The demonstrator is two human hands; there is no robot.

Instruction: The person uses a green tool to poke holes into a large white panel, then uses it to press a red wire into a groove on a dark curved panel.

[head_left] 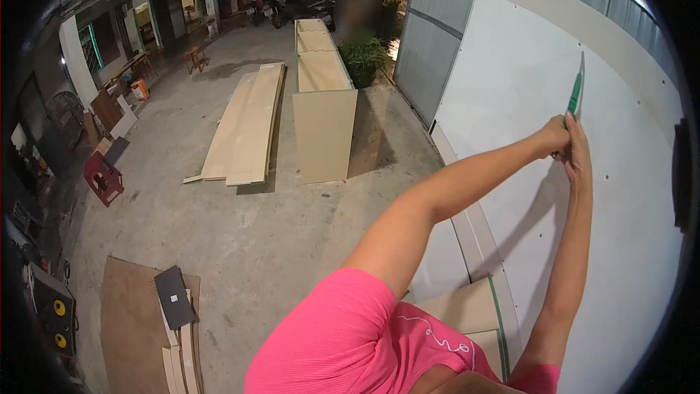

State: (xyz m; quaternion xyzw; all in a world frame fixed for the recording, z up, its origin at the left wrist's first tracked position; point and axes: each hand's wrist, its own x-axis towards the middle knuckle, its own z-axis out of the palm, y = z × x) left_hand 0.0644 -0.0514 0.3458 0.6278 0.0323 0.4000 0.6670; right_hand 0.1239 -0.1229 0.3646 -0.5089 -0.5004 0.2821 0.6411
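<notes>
Head | left hand [552, 136], right hand [581, 153] clasp green tool [575, 93] | lower end hidden

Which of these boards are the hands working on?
The big white panel standing upright on the right; left hand and right hand hold a green tool against it. Beige boards lie flat.

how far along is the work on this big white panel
Done: the long beige wooden cabinet stands assembled. In hand: left hand and right hand press a green-handled tool to the large white panel. Probably left: the stacked beige boards lie loose.
</notes>
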